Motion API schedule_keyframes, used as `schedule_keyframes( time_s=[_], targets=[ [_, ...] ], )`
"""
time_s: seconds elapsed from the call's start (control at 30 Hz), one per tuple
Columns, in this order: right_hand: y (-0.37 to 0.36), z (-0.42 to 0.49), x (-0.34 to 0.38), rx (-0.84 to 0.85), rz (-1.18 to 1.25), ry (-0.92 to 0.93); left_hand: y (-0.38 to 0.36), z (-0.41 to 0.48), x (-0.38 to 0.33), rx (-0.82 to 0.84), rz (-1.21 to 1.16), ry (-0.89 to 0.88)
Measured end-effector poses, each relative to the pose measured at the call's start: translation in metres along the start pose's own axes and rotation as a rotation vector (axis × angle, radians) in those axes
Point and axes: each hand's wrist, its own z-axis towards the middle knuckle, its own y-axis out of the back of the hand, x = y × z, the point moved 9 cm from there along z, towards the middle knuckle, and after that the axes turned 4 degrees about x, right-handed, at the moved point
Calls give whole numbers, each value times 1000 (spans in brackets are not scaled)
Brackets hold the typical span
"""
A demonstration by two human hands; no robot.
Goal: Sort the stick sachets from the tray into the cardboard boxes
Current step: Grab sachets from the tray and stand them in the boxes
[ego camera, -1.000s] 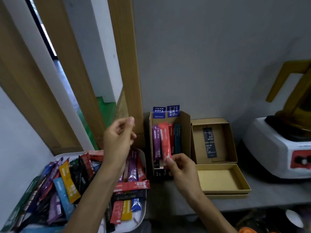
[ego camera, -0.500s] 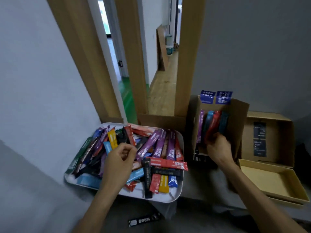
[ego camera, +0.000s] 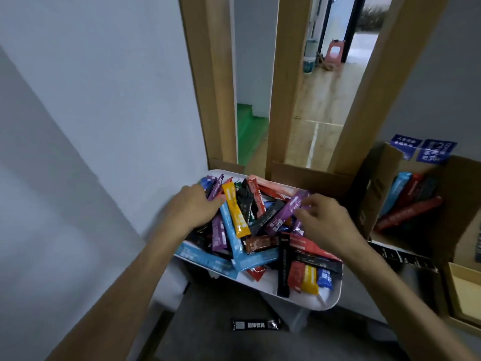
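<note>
Though blurred, left hand [ego camera: 195,207] atop the sachets [ego camera: 235,212], grip unclear; right hand [ego camera: 325,220] in a pinch on a purple sachet [ego camera: 286,214].

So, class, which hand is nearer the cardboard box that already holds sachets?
Right. The right hand is over the right side of the tray, just left of the cardboard box; the left hand is on the sachets at its left edge, farther away.

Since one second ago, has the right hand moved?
Yes. The right hand left the box and went left to the tray, at a purple sachet.
</note>
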Motion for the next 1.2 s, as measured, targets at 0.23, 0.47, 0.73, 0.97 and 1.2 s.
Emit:
schedule_keyframes(
  time_s=[0.23, 0.47, 0.73, 0.97, 1.2],
  targets=[
    [-53, 70, 14, 121, -167, -84, -21, 33, -16, 174, 212, 10],
    [-53, 79, -22, 75, 119, -219, -25, 38, -1, 97, -83, 21],
    [-34, 43, 44, -20, 368, 20, -28, 35, 17, 0, -496, -13],
    [-125, 69, 113, 229, -36, 83, -24, 38, 36, -127, -808, 33],
    [-135, 81, 94, 68, 150, 21, -19, 37, 46, -254, -972, 26]
  ],
)
